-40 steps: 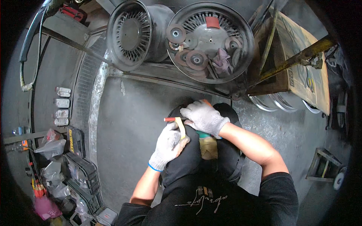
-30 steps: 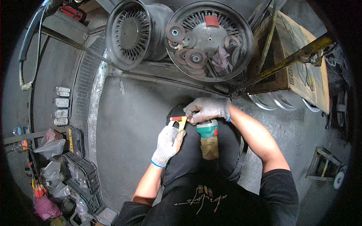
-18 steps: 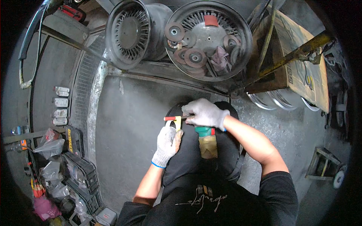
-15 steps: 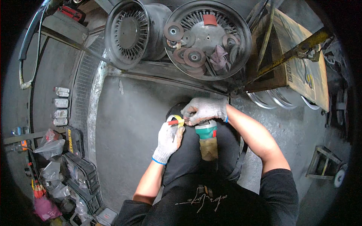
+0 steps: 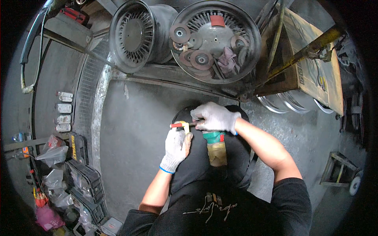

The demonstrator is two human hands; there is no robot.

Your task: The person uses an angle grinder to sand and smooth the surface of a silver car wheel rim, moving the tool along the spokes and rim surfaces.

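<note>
My left hand point(image 5: 177, 146), in a white knit glove with a blue cuff, is closed on a yellow tape-like strip point(image 5: 185, 126). The strip loops round a short reddish rod-like piece point(image 5: 176, 125), whose darker end runs to the right. Thumb and fingers of my right hand point(image 5: 217, 117), gloved in white, pinch that dark end. Just below it, between my thighs, rests a power tool with a green housing point(image 5: 213, 137) and a tan wrapped body point(image 5: 217, 153). The tool's upper end is hidden by my right hand.
Ahead, a wheel rim point(image 5: 216, 76) holds several abrasive discs point(image 5: 201, 59), a cloth point(image 5: 227, 61) and a red square point(image 5: 217, 21). Another rim point(image 5: 136, 35) stands left of it. A cardboard box point(image 5: 315, 59) is at right; crates point(image 5: 84, 179) and bottles point(image 5: 63, 107) line the left.
The reddish piece has shifted slightly left and up, and more of it shows. The wide yellow loop now sits narrower around it. My right hand has turned a little, and its fingers remain pinched.
</note>
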